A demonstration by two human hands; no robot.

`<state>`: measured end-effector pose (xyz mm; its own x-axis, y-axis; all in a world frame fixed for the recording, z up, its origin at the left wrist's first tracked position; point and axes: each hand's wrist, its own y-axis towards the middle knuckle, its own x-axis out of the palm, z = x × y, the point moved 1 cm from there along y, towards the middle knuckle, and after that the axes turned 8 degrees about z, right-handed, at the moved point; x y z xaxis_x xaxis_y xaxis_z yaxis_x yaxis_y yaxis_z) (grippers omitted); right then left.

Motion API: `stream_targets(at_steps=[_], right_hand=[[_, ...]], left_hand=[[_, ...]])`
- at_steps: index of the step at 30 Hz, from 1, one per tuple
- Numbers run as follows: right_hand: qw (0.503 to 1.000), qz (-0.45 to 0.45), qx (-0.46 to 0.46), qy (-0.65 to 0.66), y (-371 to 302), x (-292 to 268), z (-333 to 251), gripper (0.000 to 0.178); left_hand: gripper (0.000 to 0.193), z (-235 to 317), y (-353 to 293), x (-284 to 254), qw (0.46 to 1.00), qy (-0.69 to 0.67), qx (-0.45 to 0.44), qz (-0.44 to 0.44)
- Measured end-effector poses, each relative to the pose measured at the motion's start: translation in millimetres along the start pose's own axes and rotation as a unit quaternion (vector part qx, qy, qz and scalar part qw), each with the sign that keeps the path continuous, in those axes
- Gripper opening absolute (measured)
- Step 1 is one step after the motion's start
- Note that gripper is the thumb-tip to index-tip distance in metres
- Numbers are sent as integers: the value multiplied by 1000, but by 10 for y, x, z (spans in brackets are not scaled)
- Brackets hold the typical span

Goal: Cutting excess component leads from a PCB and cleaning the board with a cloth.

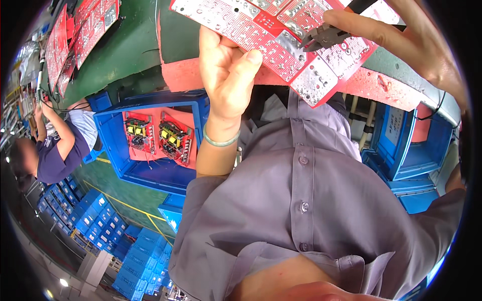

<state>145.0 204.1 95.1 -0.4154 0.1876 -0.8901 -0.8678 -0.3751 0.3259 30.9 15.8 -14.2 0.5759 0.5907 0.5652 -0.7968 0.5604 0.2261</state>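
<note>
Solder side up, a red circuit board (273, 62) with silvery pads and joints is held at the top of the view, over the workbench edge. My left hand (228, 75) grips its left edge, thumb on the upper face and fingers underneath. In my right hand (409, 45) is a pair of side cutters (324, 38) with dark handles, partly cut off by the view's edge. The cutter jaws rest at or just above the board's soldered face; whether they touch it I cannot tell.
Pink foam (188, 74) lines the green bench (135, 45) edge. More red boards (95, 25) stand at far left. A blue crate (150, 175) holds two assembled boards (175, 135) on the left; another blue crate (427, 158) is right. A co-worker (65, 145) works farther left.
</note>
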Motion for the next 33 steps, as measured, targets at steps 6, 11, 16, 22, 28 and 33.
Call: stream_targets(at_steps=[6,11,16,22,28,33], right_hand=[[1000,6,12,21,19,56,89,54],[999,-1,25,20,29,30,73,54],[999,0,21,28,61,48,80,53],[999,-5,27,30,50,27,70,53],[999,-7,27,36,84,10,54,53],[999,-12,15,44,93,25,74,53]], left_hand=[[64,30,-28,-34,1000,14,4,12],[65,17,-21,-32,1000,-5,-1,10],[65,23,-35,-45,1000,-2,5,15],[64,22,-22,-40,1000,1,3,10],[64,14,-23,-34,1000,-2,5,11],[64,9,-43,-48,1000,-6,9,19]])
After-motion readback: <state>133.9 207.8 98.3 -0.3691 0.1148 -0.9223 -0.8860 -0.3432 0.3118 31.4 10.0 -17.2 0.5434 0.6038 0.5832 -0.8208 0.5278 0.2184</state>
